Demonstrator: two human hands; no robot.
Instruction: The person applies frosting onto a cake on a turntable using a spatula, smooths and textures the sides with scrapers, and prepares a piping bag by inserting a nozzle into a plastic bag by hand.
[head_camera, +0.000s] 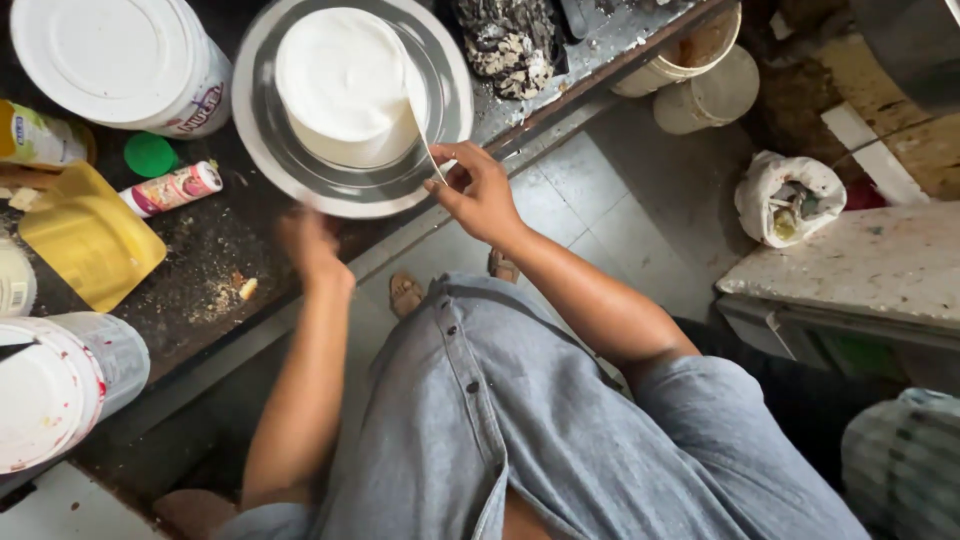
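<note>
Two hands at work: blurred left hand (312, 245), grasp impossible to tell; right hand (478, 192) pinching thin metal spatula (420, 125) against white frosted cake (345, 82) on round steel turntable (300, 170).

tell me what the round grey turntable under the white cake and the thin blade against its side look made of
Round grey turntable: likely metal, dull brushed grey with a soft sheen on its rim. Thin blade held by the right hand: probably steel or pale plastic; too slim to tell.
</note>
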